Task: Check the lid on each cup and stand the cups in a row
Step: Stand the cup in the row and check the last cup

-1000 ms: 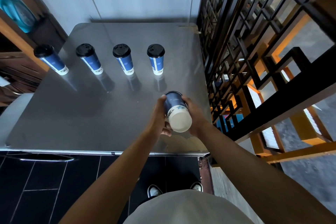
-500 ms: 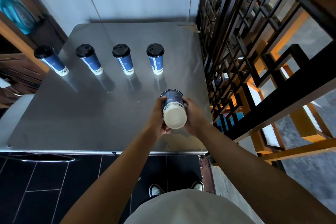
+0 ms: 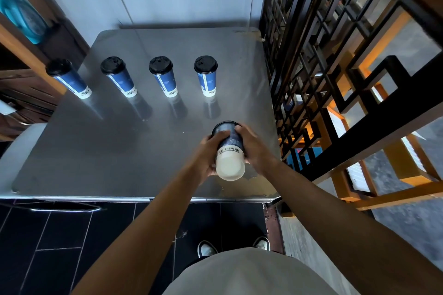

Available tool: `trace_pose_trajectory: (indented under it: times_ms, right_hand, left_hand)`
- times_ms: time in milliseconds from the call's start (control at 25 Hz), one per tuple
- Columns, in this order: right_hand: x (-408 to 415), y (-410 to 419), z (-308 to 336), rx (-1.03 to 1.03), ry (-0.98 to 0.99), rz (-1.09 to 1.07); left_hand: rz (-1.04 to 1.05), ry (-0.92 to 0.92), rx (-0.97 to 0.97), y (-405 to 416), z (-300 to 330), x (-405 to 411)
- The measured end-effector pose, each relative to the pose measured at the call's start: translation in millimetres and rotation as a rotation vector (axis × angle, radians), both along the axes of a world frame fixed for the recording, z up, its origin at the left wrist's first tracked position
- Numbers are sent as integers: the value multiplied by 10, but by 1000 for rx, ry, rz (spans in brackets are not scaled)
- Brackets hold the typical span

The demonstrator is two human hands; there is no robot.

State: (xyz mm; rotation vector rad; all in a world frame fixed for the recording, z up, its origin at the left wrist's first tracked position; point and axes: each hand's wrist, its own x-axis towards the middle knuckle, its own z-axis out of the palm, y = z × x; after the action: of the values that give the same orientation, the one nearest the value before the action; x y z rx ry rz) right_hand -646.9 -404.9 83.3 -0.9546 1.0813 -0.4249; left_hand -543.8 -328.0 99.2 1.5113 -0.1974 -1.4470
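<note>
Both my hands grip a blue paper cup [image 3: 229, 148] over the near right part of the steel table [image 3: 115, 155]. The cup is tipped away from me, its white base toward the camera and its dark lidded end pointing down and away. My left hand [image 3: 208, 151] wraps its left side, my right hand [image 3: 253, 145] its right side. Several more blue cups with black lids stand upright in a row farther back, among them the far-left cup [image 3: 68, 78], a middle cup [image 3: 163, 75] and the rightmost cup [image 3: 206, 75].
A black lattice screen [image 3: 311, 60] runs close along the table's right edge. Wooden shelving [image 3: 21, 60] stands to the left, a pale wall behind. The table's front edge [image 3: 143, 199] is just before my body, with dark floor tiles and my shoes below.
The held cup has shifted slightly left and toward me and tipped further, so its white base faces the camera more. The row of cups has not moved.
</note>
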Motion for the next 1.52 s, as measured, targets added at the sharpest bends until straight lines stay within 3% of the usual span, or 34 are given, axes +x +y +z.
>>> trace_pose_trajectory:
  times_ms: [200,320,640,800,1160,1400,1520]
  right_hand:
    - [-22,24,-14,104,-29,-50]
    - [0,11,-58,137,-62,-71]
    - [-22,-21,-15,64,-1,-33]
    - [-1,-52,1,-101,105,41]
    - [30,10,-36,147,-16,-92]
    - [24,-37,-32,54,31,-33]
    - [55,-62,-54,-110,95,88]
  left_hand:
    - [123,178,17,-22,20,15]
    - [115,93,82,-13,-18,-31]
    - [41,81,68,2,-22,20]
    - [76,315,-41,-34,55,24]
    - [142,147,95,-28,26,-37]
    - [58,107,91,32,35,80]
    - [51,298,-19,3,127,79]
